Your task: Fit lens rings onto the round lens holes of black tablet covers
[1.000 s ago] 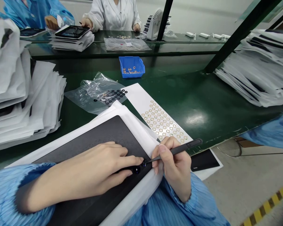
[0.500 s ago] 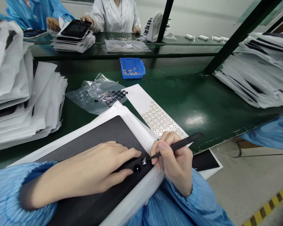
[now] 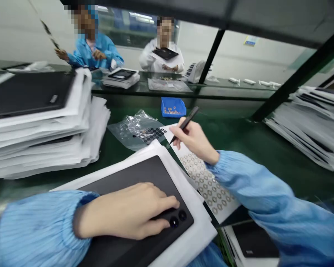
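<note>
My left hand lies with fingers stretched on a black tablet-like panel, its thumb and forefinger beside two round black lenses near the panel's right corner. White wrapping sheets are under the panel. Off to the upper right, my right hand grips black tweezers with the tip pointing down-left. A small clear film piece shows at the tip; whether the tip holds it I cannot tell. Beneath this hand is a white sheet with rows of ring stickers.
A clear plastic bag with black discs lies ahead, and a blue bin of small parts behind it. Tall stacks of wrapped panels stand left and right. Two co-workers are across the bench.
My right hand has moved from the lenses up and away, over the sticker sheet, with the tweezers. The silvery film is off the lens. My left hand stays on the panel; the view has tilted up.
</note>
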`<action>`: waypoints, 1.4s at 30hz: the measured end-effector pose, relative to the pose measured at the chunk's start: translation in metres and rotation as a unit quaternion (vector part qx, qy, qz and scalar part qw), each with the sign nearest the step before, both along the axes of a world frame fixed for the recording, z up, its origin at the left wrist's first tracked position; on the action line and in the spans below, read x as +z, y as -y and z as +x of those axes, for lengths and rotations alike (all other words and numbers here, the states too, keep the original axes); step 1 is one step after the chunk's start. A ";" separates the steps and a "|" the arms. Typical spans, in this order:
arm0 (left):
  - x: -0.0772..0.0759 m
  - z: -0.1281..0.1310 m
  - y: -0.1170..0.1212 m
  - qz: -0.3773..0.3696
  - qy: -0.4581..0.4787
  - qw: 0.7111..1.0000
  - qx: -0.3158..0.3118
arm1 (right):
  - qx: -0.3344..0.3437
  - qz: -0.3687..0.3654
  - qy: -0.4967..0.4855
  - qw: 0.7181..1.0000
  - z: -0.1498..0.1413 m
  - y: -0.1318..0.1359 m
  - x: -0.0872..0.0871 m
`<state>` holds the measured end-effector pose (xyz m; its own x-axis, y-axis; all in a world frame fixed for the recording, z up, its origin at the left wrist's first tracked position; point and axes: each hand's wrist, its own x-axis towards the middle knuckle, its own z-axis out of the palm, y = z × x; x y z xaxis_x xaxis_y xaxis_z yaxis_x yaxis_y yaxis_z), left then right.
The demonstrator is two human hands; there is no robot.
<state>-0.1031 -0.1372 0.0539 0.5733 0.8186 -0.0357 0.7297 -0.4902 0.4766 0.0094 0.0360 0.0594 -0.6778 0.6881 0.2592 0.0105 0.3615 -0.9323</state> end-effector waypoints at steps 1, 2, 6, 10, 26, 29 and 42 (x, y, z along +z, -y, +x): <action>0.001 0.000 0.000 0.006 -0.004 1.000 -0.001 | 0.005 0.004 0.016 1.000 -0.018 -0.006 -0.004; 0.001 0.001 0.000 0.012 -0.011 1.000 -0.001 | 0.009 0.009 0.036 0.999 -0.036 -0.010 -0.008; 0.000 0.002 -0.002 0.027 -0.043 0.999 -0.011 | 0.047 0.048 0.074 0.995 -0.097 -0.012 -0.028; -0.004 0.001 -0.004 0.033 -0.046 0.998 -0.023 | 0.090 0.097 0.109 0.985 -0.129 -0.008 -0.045; -0.014 -0.035 -0.024 0.085 -0.051 0.946 0.308 | 0.180 0.182 0.322 0.912 -0.037 -0.033 0.003; -0.017 -0.043 -0.028 0.070 -0.057 0.935 0.342 | 0.219 0.175 0.353 0.893 -0.026 -0.039 -0.005; 0.029 -0.061 -0.016 -0.115 -0.049 0.934 0.336 | 0.217 0.310 0.179 0.908 -0.010 -0.023 0.028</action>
<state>-0.1642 -0.1214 0.0825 -0.0814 0.9566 -0.2796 0.8813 0.2001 0.4282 -0.0005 0.0589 0.0879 -0.9674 0.1345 0.2145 0.0054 0.8580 -0.5137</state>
